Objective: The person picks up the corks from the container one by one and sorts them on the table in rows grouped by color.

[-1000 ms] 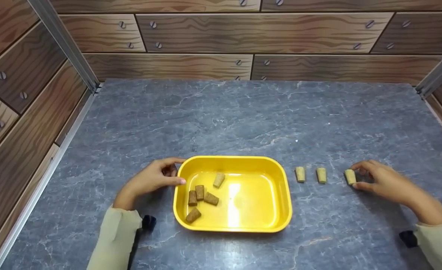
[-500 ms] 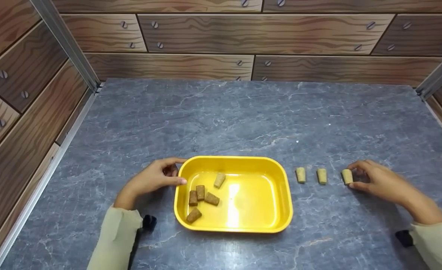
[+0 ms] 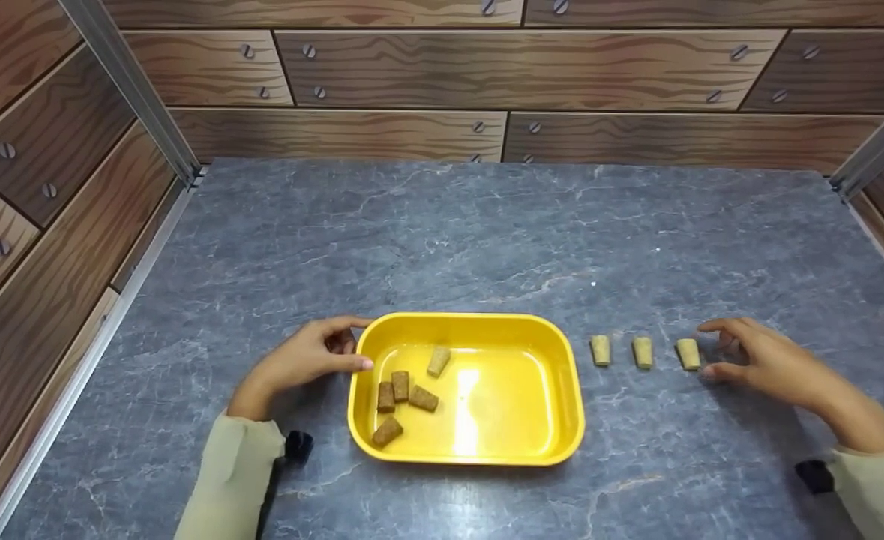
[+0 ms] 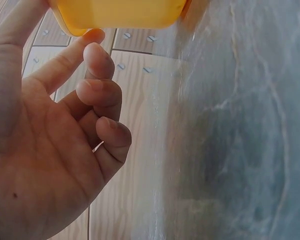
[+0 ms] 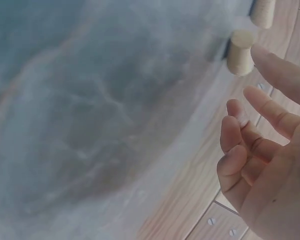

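Observation:
My left hand (image 3: pixel 299 358) holds the left end of a yellow plastic tray (image 3: pixel 576 420), thumb and index finger on its side and the other fingers curled free, as the left wrist view shows. Inside lie several dark brown cork stoppers (image 3: pixel 400 385) and one pale cork stopper (image 3: pixel 439 361). Three pale tapered corks lie in a row on the table, right of the tray. Just beside the rightmost cork (image 3: pixel 687 354) is my right hand (image 3: pixel 775 364), thumb and index finger spread apart with nothing between them. In the right wrist view its thumb tip is right by that cork (image 5: pixel 240 54).
The left cork (image 3: pixel 600 350) of the row is close to the tray, with the middle cork (image 3: pixel 642 352) beside it. The grey marbled table (image 3: pixel 412 232) is bordered by wood-patterned walls (image 3: pixel 531 67) at the back and sides.
My right hand slid the rightmost cork left towards the other two, then let it go and drew back slightly to the right. The left hand and the tray stayed in place.

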Demonstrator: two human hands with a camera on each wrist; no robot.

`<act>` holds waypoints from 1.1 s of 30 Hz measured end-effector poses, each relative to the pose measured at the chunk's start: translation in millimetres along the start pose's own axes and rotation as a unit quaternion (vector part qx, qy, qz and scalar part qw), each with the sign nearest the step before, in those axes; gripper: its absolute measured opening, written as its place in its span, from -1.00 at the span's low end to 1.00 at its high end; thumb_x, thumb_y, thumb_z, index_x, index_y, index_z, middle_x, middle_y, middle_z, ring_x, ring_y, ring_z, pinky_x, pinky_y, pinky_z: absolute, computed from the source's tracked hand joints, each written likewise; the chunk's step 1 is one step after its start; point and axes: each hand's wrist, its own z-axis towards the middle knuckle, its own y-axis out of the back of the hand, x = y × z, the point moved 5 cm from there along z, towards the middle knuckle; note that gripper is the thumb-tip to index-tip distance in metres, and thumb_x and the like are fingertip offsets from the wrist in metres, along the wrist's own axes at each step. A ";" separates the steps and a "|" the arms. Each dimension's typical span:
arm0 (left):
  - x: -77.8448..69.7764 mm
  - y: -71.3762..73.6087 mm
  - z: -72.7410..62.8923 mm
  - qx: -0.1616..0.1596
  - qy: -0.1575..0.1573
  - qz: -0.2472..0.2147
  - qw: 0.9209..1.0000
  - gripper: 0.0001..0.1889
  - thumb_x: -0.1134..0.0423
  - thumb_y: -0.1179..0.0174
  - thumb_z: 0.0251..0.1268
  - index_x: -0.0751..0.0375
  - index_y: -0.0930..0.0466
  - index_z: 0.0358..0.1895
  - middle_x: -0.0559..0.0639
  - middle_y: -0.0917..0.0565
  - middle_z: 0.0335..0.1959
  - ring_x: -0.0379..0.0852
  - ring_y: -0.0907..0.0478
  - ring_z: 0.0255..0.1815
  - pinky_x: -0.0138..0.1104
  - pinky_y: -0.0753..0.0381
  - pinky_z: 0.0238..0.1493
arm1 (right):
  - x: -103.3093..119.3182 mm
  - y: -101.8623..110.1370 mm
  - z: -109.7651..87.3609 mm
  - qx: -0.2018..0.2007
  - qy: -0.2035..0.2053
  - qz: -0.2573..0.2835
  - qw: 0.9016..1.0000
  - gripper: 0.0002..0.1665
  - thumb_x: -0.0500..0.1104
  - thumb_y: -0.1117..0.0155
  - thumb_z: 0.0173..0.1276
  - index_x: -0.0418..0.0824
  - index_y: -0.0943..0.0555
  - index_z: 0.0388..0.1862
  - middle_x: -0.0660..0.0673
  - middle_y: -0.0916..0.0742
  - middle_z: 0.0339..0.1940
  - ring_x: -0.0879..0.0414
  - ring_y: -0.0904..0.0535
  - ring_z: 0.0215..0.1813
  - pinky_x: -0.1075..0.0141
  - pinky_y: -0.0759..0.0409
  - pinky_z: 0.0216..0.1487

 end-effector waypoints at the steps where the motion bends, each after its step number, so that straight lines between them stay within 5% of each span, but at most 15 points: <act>1: 0.2 0.1 0.0 0.000 0.000 0.001 1.000 -0.42 0.13 -0.36 0.18 0.19 -0.48 0.27 -0.05 -0.50 -0.41 -0.13 -0.35 -0.41 -0.42 -0.35 -0.35 | 1.3 1.3 -0.1 0.000 0.000 0.001 1.000 -0.26 0.01 -0.40 0.22 -0.34 -0.41 0.25 -0.28 -0.59 -0.11 -0.04 -0.52 -0.16 0.09 -0.48 -0.20; 19: -1.8 -0.3 -1.2 0.002 0.007 -0.006 1.000 -0.41 0.14 -0.37 0.17 0.18 -0.47 0.29 -0.06 -0.50 -0.40 -0.14 -0.34 -0.41 -0.43 -0.35 -0.36 | 39.4 12.1 1.7 -0.046 0.036 0.016 0.998 -0.36 -0.09 -0.36 0.28 -0.28 -0.42 0.29 -0.20 -0.59 -0.12 0.14 -0.44 -0.22 0.31 -0.40 -0.33; 26: -3.3 0.1 0.3 0.002 0.004 0.002 1.000 -0.40 0.13 -0.37 0.17 0.18 -0.46 0.29 -0.06 -0.50 -0.39 -0.12 -0.34 -0.39 -0.43 -0.35 -0.35 | 64.4 12.3 0.4 -0.045 0.025 0.126 0.991 -0.32 -0.07 -0.34 0.30 -0.27 -0.39 0.33 -0.24 -0.56 -0.08 0.30 -0.45 -0.28 0.34 -0.50 -0.42; 33: -0.8 -0.3 -0.9 -0.002 0.006 -0.002 1.000 -0.40 0.12 -0.37 0.16 0.17 -0.47 0.29 -0.06 -0.49 -0.40 -0.12 -0.34 -0.40 -0.42 -0.35 -0.35 | 88.1 11.5 0.6 -0.038 0.018 0.205 0.978 -0.43 -0.10 -0.27 0.36 -0.24 -0.40 0.29 -0.18 -0.52 -0.13 0.25 -0.48 -0.32 0.32 -0.55 -0.40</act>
